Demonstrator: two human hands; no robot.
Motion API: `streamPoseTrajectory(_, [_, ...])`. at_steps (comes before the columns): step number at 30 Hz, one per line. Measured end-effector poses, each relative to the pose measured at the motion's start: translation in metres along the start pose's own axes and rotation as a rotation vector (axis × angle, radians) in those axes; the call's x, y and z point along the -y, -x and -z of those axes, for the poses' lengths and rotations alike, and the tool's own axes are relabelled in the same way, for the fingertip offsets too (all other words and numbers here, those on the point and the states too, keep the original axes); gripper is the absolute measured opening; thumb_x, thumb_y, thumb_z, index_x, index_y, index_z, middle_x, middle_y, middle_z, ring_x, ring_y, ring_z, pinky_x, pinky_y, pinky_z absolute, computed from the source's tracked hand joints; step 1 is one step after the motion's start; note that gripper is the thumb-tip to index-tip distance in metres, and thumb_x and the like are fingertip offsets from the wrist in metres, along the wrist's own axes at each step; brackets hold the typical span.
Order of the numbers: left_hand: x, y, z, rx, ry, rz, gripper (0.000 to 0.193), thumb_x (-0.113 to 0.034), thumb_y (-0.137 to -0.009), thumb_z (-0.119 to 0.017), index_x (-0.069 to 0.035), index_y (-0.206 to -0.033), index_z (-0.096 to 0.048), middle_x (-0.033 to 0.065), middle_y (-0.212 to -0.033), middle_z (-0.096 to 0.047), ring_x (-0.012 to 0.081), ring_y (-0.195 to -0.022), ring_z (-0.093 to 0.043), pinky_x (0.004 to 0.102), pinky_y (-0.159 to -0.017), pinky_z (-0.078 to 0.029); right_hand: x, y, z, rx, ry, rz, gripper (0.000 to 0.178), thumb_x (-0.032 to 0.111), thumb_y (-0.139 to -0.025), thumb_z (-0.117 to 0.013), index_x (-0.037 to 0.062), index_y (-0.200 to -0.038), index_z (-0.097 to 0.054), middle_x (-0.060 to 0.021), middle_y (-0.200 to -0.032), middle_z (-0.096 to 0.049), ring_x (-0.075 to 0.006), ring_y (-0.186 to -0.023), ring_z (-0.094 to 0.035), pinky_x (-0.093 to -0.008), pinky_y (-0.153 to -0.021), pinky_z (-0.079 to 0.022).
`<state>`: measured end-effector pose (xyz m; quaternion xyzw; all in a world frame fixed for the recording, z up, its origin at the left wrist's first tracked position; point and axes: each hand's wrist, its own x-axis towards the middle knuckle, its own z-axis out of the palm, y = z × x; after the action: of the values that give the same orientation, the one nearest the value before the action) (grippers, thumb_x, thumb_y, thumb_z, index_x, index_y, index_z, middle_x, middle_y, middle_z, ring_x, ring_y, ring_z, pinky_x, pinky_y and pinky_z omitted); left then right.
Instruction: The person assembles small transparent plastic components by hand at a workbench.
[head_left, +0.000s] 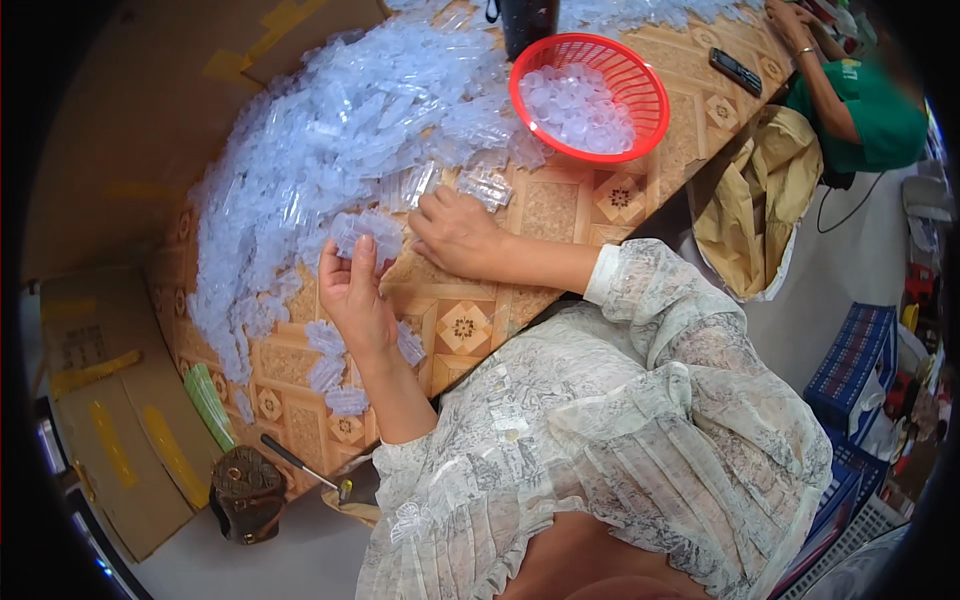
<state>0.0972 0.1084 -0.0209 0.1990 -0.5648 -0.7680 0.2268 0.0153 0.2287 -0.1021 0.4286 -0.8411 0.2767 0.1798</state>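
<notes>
Brown cardboard boxes [110,400] stand along the far side of a tabletop [560,210] with a wood-tile pattern. A big heap of clear plastic pieces [330,130] covers most of the tabletop, from its far corner down toward the near edge.

The left hand [355,290] is lifted a little above the tabletop. Its fingers are curled and pinch a small bunch of clear pieces [365,235], held up where the person can look at them closely. The right hand [455,232] lies flat on the tabletop right at the edge of the heap, fingers resting on the wood and close together. It looks to hold nothing, and it sits where more pieces are easy to reach. A few loose pieces [335,370] lie by the left wrist, near the tabletop's near edge.

A red basket [590,95] sits near the tabletop's right edge, half full of round clear bits, close enough for the right hand to reach. Bare wood between the hands and the basket leaves room to move. A dark remote [735,72] lies at the far right corner, beside another person's arm in a green sleeve [870,115].
</notes>
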Motion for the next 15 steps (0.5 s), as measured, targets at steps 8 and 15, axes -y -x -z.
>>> streamPoseTrajectory(8, [0.006, 0.000, 0.024, -0.036, -0.008, 0.014, 0.039, -0.009, -0.087, -0.067, -0.001, -0.121, -0.050, 0.0033, -0.096, -0.061, 0.0109, -0.084, -0.061, 0.0327, -0.069, -0.056, -0.009, -0.003, 0.025, 0.161, -0.157, 0.011, 0.050, 0.030, -0.070, -0.076, 0.0045, -0.109, -0.058, -0.0149, -0.100, -0.056, -0.0328, -0.093, -0.055, -0.0419, -0.079, -0.046])
streamPoseTrajectory(15, [0.007, 0.015, 0.038, -0.031, -0.007, 0.136, 0.030, -0.012, -0.087, -0.069, -0.002, -0.113, -0.059, 0.0015, -0.091, -0.066, 0.0074, -0.078, -0.062, 0.0230, -0.066, -0.051, -0.024, 0.006, 0.040, 0.056, -0.523, -0.084, 0.029, 0.010, -0.086, -0.062, 0.0020, -0.113, -0.060, -0.0172, -0.116, -0.058, -0.0347, -0.108, -0.055, -0.0399, -0.094, -0.045])
